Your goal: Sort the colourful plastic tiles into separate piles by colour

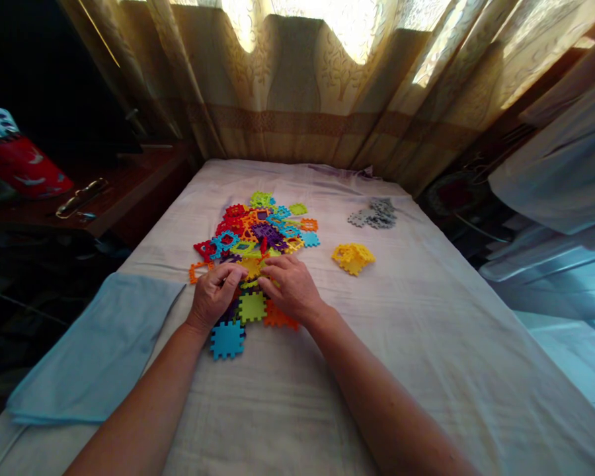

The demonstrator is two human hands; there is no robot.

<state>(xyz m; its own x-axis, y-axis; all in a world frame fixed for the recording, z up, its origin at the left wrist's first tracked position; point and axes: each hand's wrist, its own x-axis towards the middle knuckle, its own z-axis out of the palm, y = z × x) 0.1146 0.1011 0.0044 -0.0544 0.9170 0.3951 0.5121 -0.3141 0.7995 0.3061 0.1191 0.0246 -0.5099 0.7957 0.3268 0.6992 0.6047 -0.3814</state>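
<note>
My left hand (pixel 215 293) is closed, thumb and curled fingers pinching the left edge of a yellow interlocking plastic tile (pixel 250 267). From the other side my right hand (pixel 292 284) grips the same tile with thumb and fingertips; its hold is partly hidden. Under and beyond the hands lies a heap of notched tiles in red, orange, purple, blue and green. A lime green tile (pixel 252 307) and a blue tile (pixel 227 340) lie flat nearer to me. Beneath my right hand an orange tile (pixel 280 317) is partly covered.
Several yellow tiles (pixel 353 258) sit in a small group to the right, with a grey pile (pixel 374 215) farther back. A folded light blue cloth (pixel 94 350) lies at the left edge of the sheet-covered surface (pixel 401 370). Patterned curtains (pixel 297 99) hang behind.
</note>
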